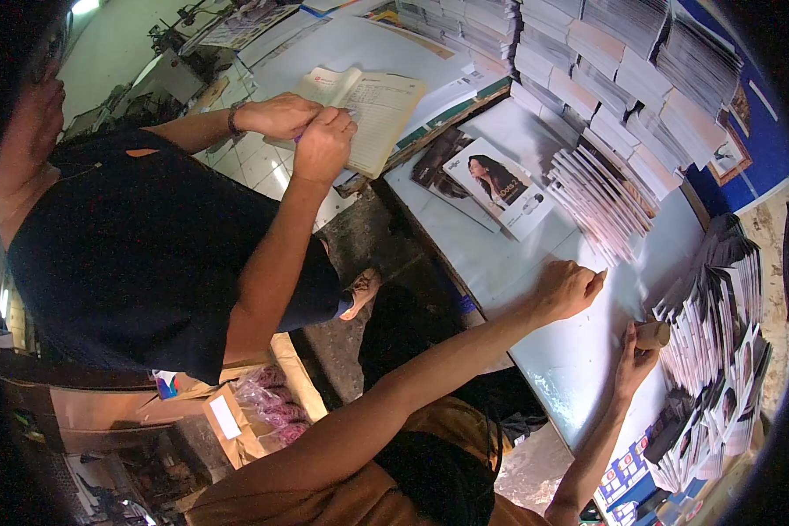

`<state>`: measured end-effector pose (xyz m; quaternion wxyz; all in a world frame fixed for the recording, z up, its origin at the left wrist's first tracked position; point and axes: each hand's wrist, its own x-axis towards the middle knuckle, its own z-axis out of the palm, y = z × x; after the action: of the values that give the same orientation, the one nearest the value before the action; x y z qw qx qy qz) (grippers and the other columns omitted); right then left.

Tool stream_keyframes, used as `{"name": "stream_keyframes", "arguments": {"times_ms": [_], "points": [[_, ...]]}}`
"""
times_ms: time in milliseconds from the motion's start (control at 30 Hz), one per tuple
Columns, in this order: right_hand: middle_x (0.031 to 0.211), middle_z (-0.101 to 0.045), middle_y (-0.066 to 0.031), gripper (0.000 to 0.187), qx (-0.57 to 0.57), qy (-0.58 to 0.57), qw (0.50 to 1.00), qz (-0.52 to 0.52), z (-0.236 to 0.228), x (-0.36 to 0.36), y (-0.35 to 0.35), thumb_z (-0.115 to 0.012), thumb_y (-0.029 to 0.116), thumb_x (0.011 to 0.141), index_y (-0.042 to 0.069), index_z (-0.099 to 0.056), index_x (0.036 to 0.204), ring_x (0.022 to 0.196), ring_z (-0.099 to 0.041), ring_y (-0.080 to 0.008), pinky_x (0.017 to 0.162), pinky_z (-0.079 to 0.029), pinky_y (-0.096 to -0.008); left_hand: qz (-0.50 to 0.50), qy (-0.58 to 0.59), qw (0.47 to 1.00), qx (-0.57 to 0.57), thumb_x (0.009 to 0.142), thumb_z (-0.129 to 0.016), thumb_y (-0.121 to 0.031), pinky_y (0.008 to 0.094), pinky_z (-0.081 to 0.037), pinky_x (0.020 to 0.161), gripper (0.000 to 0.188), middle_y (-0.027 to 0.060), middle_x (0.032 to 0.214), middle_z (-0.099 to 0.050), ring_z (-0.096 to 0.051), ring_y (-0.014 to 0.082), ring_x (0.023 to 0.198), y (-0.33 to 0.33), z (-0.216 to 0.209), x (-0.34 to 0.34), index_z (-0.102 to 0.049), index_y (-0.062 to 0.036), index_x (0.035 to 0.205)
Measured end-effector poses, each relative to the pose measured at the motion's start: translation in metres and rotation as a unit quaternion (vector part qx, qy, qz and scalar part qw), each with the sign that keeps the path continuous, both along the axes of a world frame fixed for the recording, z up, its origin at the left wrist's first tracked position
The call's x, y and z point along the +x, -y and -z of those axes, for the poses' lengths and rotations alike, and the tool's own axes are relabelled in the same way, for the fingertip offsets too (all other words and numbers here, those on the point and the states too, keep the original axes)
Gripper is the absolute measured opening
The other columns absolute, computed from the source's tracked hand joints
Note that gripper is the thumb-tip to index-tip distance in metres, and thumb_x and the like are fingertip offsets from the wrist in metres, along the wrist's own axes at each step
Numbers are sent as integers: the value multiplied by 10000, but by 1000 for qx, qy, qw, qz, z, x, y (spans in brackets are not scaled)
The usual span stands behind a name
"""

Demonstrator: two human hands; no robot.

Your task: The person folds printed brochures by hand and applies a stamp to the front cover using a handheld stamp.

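Observation:
My left hand [570, 289] is over the white tabletop [535, 337], its fingers closed in a pinch; whatever they hold, if anything, cannot be made out. Further right, my right hand [633, 364] grips a small brown cylinder [653, 335] that looks like a roll. That cylinder is close beside a row of folded booklets [697, 342] along the table's right side. Just beyond my left hand lies a fanned row of thin booklets [600, 202]. To its left is a white booklet [500, 186] with a long-haired person on its cover, overlapping a darker one [451, 167].
A co-worker in a dark shirt [158, 254] stands at the left, both hands on an open ledger [381, 114]. Tall paper stacks [605, 66] line the far right. An opened cardboard box [232, 430] with plastic-wrapped pink bundles [276, 403] is at lower left.

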<state>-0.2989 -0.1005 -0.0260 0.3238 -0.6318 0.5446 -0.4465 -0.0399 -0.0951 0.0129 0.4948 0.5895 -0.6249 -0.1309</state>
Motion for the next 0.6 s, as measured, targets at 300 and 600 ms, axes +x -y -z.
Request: {"name": "stream_keyframes", "arguments": {"times_ms": [300, 600], "points": [[1203, -613, -148, 546, 17, 17, 1000, 0, 7, -4, 2, -734, 214, 935, -70, -512, 1344, 1068, -580, -205, 973, -466, -347, 0, 3, 1000, -17, 984, -584, -282, 477, -473, 506, 485, 181, 505, -567, -603, 371, 475, -1, -2, 2, -611, -43, 564], [1221, -601, -149, 549, 12, 12, 1000, 2, -3, 4, -3, -726, 231, 942, -73, -508, 1343, 1090, -570, -205, 978, -463, -346, 8, 8, 1000, -11, 985, -581, -280, 481, -477, 506, 479, 183, 501, -561, -591, 380, 470, -1, -1, 2, -621, -39, 573]]}}
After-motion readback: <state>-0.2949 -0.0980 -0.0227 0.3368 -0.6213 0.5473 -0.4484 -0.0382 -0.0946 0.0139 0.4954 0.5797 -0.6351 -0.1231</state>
